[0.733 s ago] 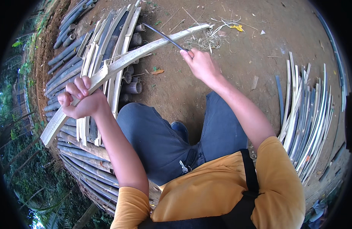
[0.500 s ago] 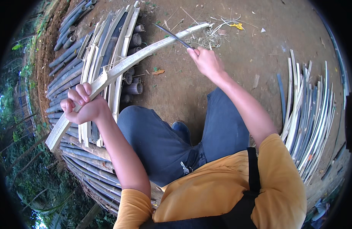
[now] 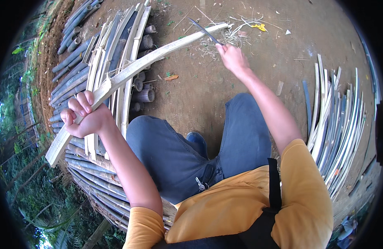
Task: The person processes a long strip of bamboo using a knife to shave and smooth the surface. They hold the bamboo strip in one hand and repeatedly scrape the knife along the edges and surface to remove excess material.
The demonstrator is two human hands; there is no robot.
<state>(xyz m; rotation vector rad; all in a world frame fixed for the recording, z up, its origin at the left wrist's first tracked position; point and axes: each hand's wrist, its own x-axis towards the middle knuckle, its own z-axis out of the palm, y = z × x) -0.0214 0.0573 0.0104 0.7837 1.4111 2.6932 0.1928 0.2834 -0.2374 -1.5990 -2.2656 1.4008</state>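
My left hand (image 3: 85, 115) is wrapped around the near part of a long, pale split bamboo strip (image 3: 154, 56). The strip slants up to the right, away from me, and a raised splinter stands up at a node just beyond my fingers. In my right hand (image 3: 234, 59) is the handle of a knife (image 3: 204, 31) with a long dark blade. The blade crosses the strip near its far end; whether it touches the strip I cannot tell. My fist hides most of the handle.
Split bamboo pieces (image 3: 135, 45) lie across stacked dark bamboo poles (image 3: 71, 89) on the left. Thin bamboo strips (image 3: 345, 128) are piled at the right. Shavings (image 3: 224, 41) and a yellow scrap (image 3: 260, 27) lie on the dirt ground (image 3: 191, 91) ahead, beyond my knees.
My right hand and the knife have moved right and slightly away, toward the strip's far end. My left hand and the strip have shifted slightly to the left.
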